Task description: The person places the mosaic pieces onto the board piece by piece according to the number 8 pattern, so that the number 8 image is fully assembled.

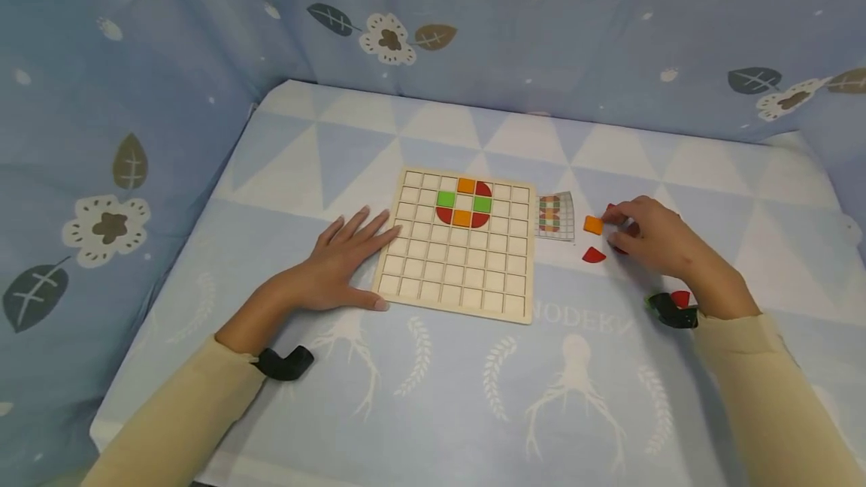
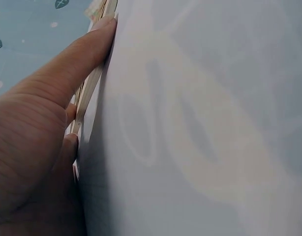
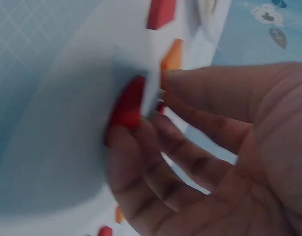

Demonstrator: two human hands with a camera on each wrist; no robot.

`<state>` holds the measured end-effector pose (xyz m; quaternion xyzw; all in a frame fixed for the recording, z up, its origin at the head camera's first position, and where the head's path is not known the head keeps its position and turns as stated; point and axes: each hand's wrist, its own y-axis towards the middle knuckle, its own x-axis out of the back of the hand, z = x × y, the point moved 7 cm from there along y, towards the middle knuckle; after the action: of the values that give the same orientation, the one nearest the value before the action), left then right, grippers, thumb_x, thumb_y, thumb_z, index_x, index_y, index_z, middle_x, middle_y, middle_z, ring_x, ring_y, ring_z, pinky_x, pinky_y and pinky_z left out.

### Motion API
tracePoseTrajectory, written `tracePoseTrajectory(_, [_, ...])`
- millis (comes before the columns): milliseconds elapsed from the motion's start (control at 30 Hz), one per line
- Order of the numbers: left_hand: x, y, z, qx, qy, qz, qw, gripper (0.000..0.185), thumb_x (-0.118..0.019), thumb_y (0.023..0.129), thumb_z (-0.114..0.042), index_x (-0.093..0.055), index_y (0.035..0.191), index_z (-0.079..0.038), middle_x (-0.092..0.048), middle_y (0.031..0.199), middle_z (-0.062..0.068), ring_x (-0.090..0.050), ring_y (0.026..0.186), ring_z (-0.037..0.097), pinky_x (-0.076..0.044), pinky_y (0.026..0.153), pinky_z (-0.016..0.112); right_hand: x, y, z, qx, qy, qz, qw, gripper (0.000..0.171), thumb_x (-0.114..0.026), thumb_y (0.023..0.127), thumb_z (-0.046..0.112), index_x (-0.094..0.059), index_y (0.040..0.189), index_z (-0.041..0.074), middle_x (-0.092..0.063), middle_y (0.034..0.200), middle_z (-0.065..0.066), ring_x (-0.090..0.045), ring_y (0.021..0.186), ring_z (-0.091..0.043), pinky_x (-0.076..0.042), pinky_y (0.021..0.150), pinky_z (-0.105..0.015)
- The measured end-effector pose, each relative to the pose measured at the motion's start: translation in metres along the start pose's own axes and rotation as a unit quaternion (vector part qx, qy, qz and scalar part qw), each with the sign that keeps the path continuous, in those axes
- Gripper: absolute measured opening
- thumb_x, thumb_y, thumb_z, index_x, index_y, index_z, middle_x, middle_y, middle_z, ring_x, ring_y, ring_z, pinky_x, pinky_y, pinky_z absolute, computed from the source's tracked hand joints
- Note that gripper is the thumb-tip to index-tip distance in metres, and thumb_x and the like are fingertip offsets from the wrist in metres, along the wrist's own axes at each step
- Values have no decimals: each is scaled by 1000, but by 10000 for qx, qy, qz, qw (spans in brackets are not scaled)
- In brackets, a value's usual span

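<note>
Plainly, the left hand [image 1: 334, 269], fingers spread, gripping nothing, touches the left edge of the wooden grid board [image 1: 456, 258]; green, orange and red tiles [image 1: 462, 218] occupy far cells. Just right, a pattern card [image 1: 555, 216]; next, an orange square tile [image 1: 593, 225], a red quarter-circle tile [image 1: 594, 255] nearer. Farther right, the right hand [image 1: 652, 239], fingers bent, touches a red piece [image 3: 127, 109]; whether pinched, cannot tell.

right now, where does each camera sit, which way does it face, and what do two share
Head: worn on the head, facing forward and down at the grid board; shows left hand, right hand and both sleeves.
Left wrist: on that wrist, facing past the thumb toward the board's edge; shows part of the left hand.
Right wrist: on that wrist, facing the fingers by red pieces and an orange piece; shows part of the right hand.
Head and right wrist views share the right hand, red pieces and an orange piece.
</note>
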<state>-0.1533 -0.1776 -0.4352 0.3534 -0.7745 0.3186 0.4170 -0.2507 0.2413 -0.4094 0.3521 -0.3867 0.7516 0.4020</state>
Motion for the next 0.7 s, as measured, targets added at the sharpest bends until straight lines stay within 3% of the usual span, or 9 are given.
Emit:
tracePoseTrajectory(133, [2,-2,0,17,20,-8,10000,106,-67,77,-67,-10,157,-26,5,162,-2,11,147,26,3,113,54,-1,-8,0,155,-35,272,9995,31,-65,88,6,-60,117,-2,-55,113,-16,-54,101,-31,-47,87,-51])
tracePoseTrajectory(267, [3,-3,-2,-25,14,-25,10000,106,-67,77,-66,-10,157,-24,4,162,-2,10,147,27,3,113,55,-3,-14,-2,162,-292,318,9989,26,-68,86,5,-62,110,-1,-61,102,-13,-54,94,-28,-47,84,-48])
tracePoseTrajectory(533, [2,-3,-3,-1,-32,-5,10000,106,-67,78,-65,-10,157,-23,4,162,0,10,147,27,3,112,56,-5,-17,-8,-367,-626,185,9972,23,-70,88,19,-61,99,2,-61,84,-6,-53,79,-24,-47,71,-39])
tracePoseTrajectory(700, [1,-1,-2,-45,-70,-8,10000,106,-67,78,-66,-10,157,-23,3,162,0,9,147,28,2,112,56,-8,-20,-14,-868,-579,445,9935,26,-68,90,29,-62,87,3,-56,71,-4,-51,67,-21,-43,57,-33])
